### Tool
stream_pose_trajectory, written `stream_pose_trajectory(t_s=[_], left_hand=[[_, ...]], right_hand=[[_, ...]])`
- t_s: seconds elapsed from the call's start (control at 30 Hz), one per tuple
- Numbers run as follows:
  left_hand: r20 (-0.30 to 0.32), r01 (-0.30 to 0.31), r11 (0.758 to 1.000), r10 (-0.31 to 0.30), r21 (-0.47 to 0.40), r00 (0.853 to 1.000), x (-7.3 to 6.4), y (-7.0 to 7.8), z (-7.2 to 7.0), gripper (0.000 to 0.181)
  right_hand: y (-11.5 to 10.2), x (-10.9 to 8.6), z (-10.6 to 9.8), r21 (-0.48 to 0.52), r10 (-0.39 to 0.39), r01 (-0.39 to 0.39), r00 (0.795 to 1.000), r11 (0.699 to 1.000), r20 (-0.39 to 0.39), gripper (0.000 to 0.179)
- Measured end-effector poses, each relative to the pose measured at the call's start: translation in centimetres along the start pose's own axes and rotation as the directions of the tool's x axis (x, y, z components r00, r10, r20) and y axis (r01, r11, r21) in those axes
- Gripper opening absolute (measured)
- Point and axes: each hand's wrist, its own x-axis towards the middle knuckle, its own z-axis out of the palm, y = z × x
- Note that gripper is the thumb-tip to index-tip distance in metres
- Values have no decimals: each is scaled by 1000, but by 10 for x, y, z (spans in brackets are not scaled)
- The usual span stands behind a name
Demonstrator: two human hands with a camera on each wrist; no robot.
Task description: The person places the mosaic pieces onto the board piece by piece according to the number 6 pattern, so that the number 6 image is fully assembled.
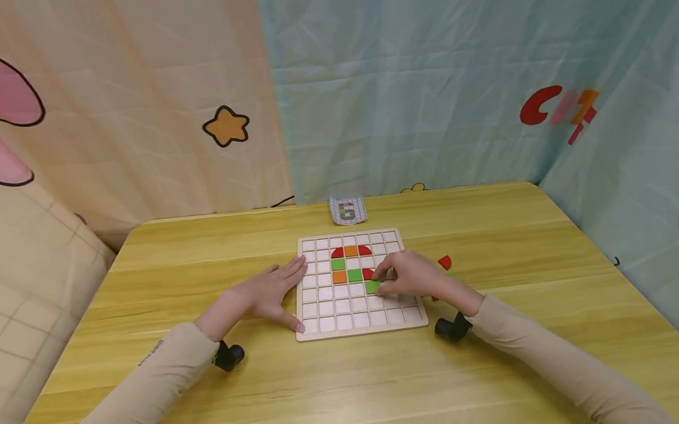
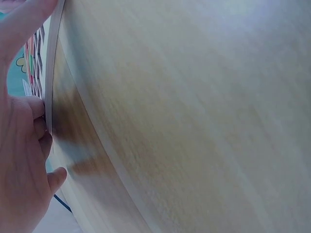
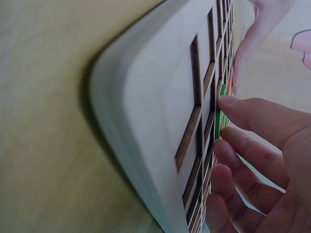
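Note:
A white gridded board (image 1: pixel 328 322) with a pale wooden rim lies flat on the table. My left hand (image 1: pixel 270 292) spreads along its left edge, thumb at the near corner and fingertips on the rim. With thumb and index finger, my right hand (image 1: pixel 414 274) pinches a green square tile (image 1: pixel 373 287) at the grid; the right wrist view shows this green tile (image 3: pixel 220 119) edge-on. Just beyond it a red tile (image 1: pixel 367 274) is partly covered by the fingers. Other cells hold red rounded tiles (image 1: pixel 337 253), orange squares (image 1: pixel 351 251) and green squares (image 1: pixel 338 265).
Behind the board lies a small paper card (image 1: pixel 348 211) with a coloured grid pattern. Right of the board, a loose red piece (image 1: pixel 445 262) and other pieces partly hidden by the right wrist lie on the wooden table (image 1: pixel 345 396). Curtains (image 1: pixel 401 83) hang behind.

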Motion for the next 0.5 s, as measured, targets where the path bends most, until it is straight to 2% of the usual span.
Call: stream_pose_trajectory(t_s=[0.5], left_hand=[[-3, -8, 1000, 8, 3, 1000, 1, -2, 1, 120]], right_hand=[[-3, -3, 2, -9, -12, 12, 1000, 1000, -4, 19]])
